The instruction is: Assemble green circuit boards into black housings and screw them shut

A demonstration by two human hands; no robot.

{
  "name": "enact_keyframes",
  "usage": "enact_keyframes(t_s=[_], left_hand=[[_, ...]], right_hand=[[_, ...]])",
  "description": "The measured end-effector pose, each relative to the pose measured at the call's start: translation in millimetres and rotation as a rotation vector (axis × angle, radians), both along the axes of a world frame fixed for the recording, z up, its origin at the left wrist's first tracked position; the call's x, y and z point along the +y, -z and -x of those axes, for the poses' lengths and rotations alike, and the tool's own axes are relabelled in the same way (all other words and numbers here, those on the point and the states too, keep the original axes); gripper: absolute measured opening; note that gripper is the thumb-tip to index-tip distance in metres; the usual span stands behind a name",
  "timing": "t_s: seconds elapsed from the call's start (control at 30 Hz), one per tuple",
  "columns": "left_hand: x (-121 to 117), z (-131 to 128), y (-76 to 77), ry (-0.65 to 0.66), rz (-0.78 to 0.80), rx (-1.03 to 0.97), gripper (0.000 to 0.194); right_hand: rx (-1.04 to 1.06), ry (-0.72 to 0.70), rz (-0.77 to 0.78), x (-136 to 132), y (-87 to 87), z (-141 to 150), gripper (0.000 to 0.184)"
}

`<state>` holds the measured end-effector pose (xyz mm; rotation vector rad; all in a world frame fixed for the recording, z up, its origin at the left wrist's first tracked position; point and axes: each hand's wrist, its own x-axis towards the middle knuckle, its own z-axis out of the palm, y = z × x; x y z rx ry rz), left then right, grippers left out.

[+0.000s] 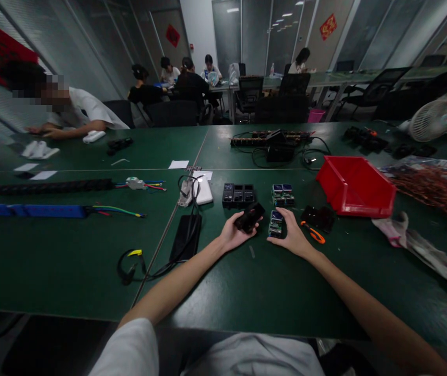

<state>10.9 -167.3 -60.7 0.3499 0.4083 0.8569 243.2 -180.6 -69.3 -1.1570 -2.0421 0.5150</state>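
Well in from the near edge of the bench (286, 297), a black case (250, 216) is gripped in the curled left hand (234, 232), its long axis slanted toward the far right corner. A circuit board (275, 224), lengthwise near-to-far, is spanned by the right hand (292, 235), fingers parted; whether gripped cannot be told.

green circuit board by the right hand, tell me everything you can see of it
The green circuit board is a small, narrow unit with dark bluish, glossy rectangular parts towards its ends and paler bits between. It lies on the dark green table, long side running away from the person. The right hand spans it end to end in its grip; how firmly it presses cannot be told.
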Motion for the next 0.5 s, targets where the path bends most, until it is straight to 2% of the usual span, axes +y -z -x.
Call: enact_keyframes(t_s=[0.2, 0.3, 0.5], left_hand=[[2, 1, -0.1, 0.028, 0.040, -0.055, 0.045], [1, 1, -0.9, 0.028, 0.034, -0.074, 0.046], [0, 1, -1.7, 0.022, 0.019, -0.063, 0.043]], right_hand=[[-0.113, 0.016, 0.121, 4, 4.5, -12, 0.120], [-0.127, 0.046, 0.151, 6, 9.4, -14, 0.119], [-0.075, 0.028, 0.110, 5, 13.3, -9, 0.108]])
